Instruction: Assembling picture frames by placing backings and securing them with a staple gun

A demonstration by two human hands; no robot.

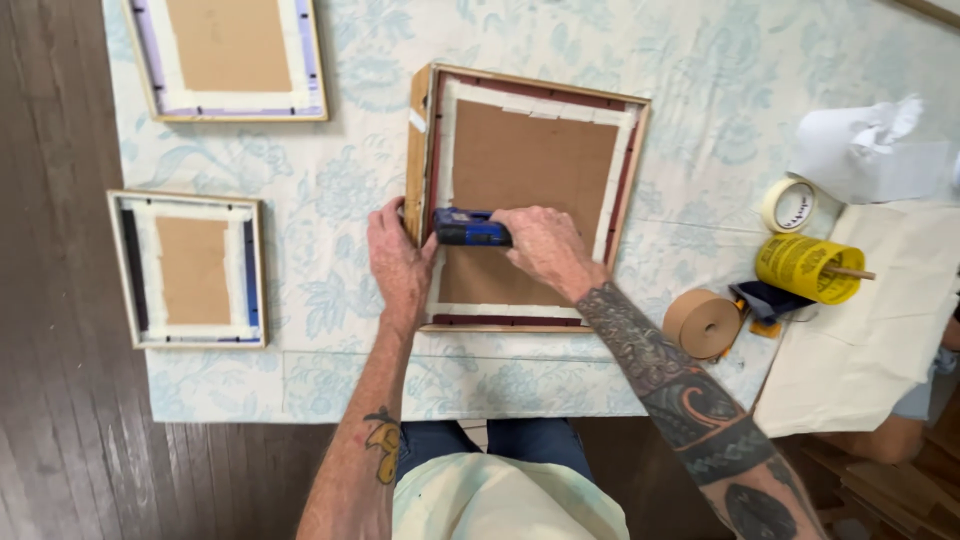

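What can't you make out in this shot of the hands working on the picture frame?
- Blue tool, head view: its working end is covered by the right hand.
- Frame front: it lies face down.
- Left hand fingertips: tucked behind the frame's edge.
- Upper-left frame: cut off by the top edge.

One camera is sitting on the person's head and looking almost straight down on the table [700,60]. It is hanging fairly near, so the cloth-covered top is filling most of the view, with its near edge crossing low in the picture and its left edge giving way to dark floor [50,300]. The far and right edges are running out of view. The person's own forearms are entering from the bottom, and their lap is showing below the near edge.
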